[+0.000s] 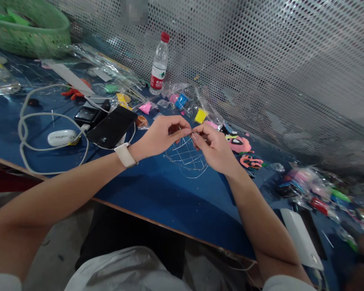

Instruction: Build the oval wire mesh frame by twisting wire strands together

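Observation:
A round grid of thin silvery wire (185,157) hangs below my hands, just over the blue table (157,190). My left hand (164,133), with a white band on its wrist, pinches the wire at the upper edge of the grid. Close against it, my right hand (212,145) also pinches the wire with thumb and forefinger. The fingertips of both hands nearly meet. The exact bit of wire between them is too small to make out.
A water bottle (159,66) stands by the perforated metal panel (261,72). Left lie a black phone (112,127), a white cable and a white case (62,138). Coloured clay figures (239,143) and a white power bank (301,238) are right. A green basket (27,38) sits far left.

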`<action>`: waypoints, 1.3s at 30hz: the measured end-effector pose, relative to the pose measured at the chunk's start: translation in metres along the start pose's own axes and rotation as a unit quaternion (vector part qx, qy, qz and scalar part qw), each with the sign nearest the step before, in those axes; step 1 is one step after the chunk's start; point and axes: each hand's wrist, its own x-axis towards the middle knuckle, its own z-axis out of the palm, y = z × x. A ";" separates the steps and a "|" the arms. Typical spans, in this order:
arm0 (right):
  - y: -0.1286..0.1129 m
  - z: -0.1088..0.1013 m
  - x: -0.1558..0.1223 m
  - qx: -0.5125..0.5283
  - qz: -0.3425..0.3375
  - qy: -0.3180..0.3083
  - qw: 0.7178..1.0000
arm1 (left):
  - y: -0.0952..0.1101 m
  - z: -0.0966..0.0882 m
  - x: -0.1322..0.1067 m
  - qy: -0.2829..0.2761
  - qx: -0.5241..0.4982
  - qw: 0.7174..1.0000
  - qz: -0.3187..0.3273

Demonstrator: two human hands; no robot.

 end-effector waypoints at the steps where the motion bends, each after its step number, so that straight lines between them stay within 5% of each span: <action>1: 0.000 0.000 0.000 -0.009 0.000 0.003 1.000 | 0.000 -0.002 0.000 0.002 0.041 0.999 0.030; 7: 0.000 0.003 -0.002 -0.030 -0.003 0.006 1.000 | -0.006 -0.012 -0.001 -0.053 0.269 0.938 0.214; 11: 0.001 0.003 -0.001 0.026 0.039 -0.024 0.999 | -0.012 -0.010 -0.001 -0.029 0.297 0.917 0.263; 25: 0.002 0.000 0.000 0.095 0.063 -0.065 0.991 | -0.012 -0.009 -0.001 -0.013 0.295 0.903 0.313; 39: 0.003 0.003 0.001 0.118 0.070 -0.034 0.990 | -0.018 -0.011 0.001 -0.011 0.304 0.902 0.308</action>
